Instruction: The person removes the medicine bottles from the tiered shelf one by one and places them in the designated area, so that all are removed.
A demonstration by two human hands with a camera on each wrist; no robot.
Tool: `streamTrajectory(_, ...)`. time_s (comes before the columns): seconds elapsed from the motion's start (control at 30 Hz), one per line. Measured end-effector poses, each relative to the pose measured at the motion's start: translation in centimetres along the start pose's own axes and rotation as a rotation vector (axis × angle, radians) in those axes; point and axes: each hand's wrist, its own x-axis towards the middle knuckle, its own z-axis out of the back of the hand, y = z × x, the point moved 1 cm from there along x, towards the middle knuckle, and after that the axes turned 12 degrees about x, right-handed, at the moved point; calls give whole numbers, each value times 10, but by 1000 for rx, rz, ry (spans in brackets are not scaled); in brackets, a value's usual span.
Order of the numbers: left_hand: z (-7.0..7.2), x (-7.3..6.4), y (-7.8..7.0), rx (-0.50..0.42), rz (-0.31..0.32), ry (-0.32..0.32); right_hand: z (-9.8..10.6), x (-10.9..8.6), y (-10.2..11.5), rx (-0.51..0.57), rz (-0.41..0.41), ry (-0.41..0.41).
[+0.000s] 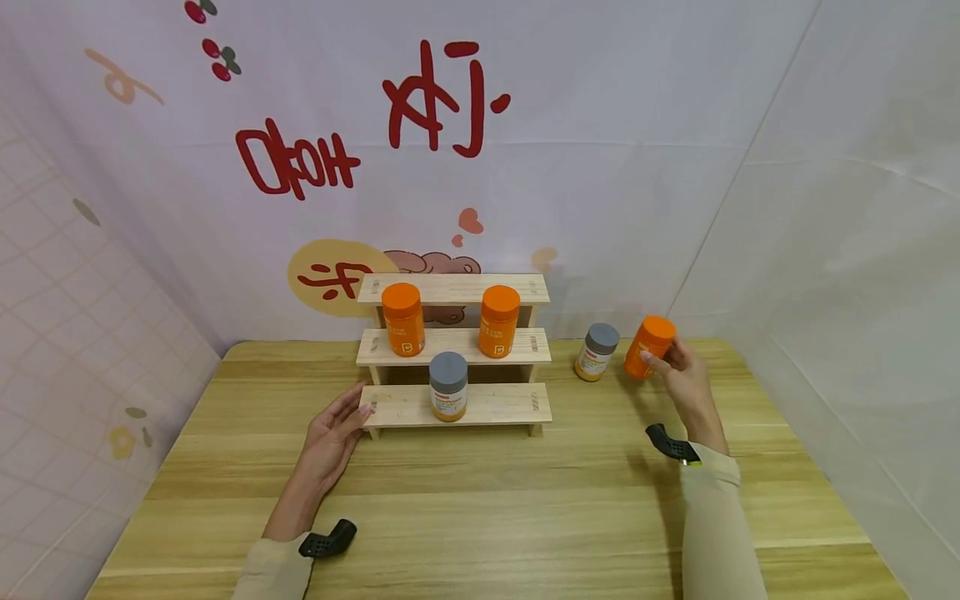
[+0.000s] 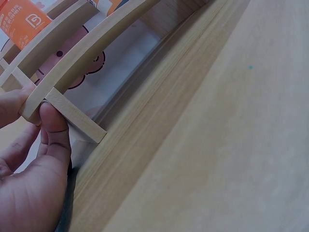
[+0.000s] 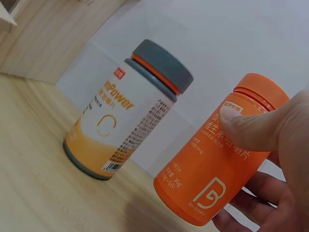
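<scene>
My right hand (image 1: 686,383) grips an orange pill bottle (image 3: 217,154) with an orange lid, thumb across its label and fingers behind. Left of it a white and yellow pill bottle with a grey lid (image 3: 120,111) stands on the table. My left hand (image 1: 330,437) pinches the left end of the lowest step of a wooden three-step rack (image 1: 397,406), thumb and finger at the board's edge in the left wrist view. Two orange bottles (image 1: 403,321) stand on the rack's middle step. A grey-lidded bottle (image 1: 448,387) stands on the lowest step.
The wood-grain table (image 1: 480,517) runs back to a printed white cloth wall (image 1: 637,167). More cloth hangs along the left and right sides. The rack's top step (image 1: 450,287) is near the back wall. A black wrist strap piece (image 1: 328,540) sits on each forearm.
</scene>
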Motion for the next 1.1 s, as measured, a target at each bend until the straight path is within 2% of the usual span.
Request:
streamTrajectory(0.27, 0, 1, 1, -5, -16, 6, 2, 3, -11, -3, -20, 46)
streamTrajectory(0.5, 0, -16, 14, 28, 32, 5, 4, -12, -30, -49, -29, 90)
streamTrajectory(0.63, 0, -22, 18, 42, 34, 1, 2, -17, -40, -66, -8, 106)
streamTrajectory(0.87, 0, -14, 11, 36, -2, 14, -4, -11, -35, -42, 29, 125)
streamTrajectory(1.1, 0, -4, 3, 46, -24, 13, -4, -1, -28, -66, 26, 138)
